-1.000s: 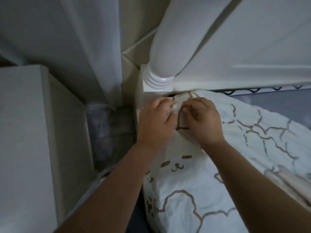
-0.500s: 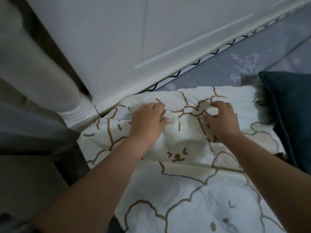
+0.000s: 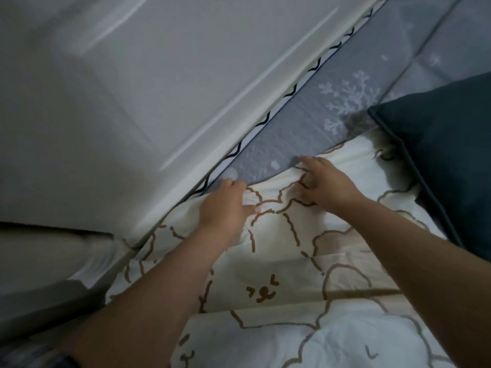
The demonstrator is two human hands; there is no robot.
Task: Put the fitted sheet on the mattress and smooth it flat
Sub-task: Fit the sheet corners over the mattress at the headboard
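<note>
Both of your hands are on the fitted sheet [image 3: 287,264] here, the cream one with the brown bear outlines, which covers the lower centre and lower right of the frame. Your left hand [image 3: 225,208] has its fingers curled over the sheet's top edge, bunching cloth right beside the headboard [image 3: 132,88]. Your right hand [image 3: 325,183] pinches the same edge further toward centre right, fingers bent into the folds. Between and above your hands the grey snowflake mattress [image 3: 305,115] is bare, running toward the upper right, so this edge is not yet over the mattress rim.

The risk, as I judge it: pull only with the right and the edge skews, leaving a diagonal ridge across the bear's face below. Pull too hard toward the board and whatever is tucked at the lower left could spring loose; whether that corner is really seated I cannot tell, it's blurred. And the dark teal pillow [image 3: 438,160] at the right sits partly on the sheet, so it may pin the cloth and stop it sliding.

Room to work: the gap along the headboard, where the zigzag trim [image 3: 268,120] shows, is narrow, tight for fingers. Open space lies toward the upper right along the bare mattress. The right side is hemmed in by that pillow, and the lower left is crowded by the bed frame
</note>
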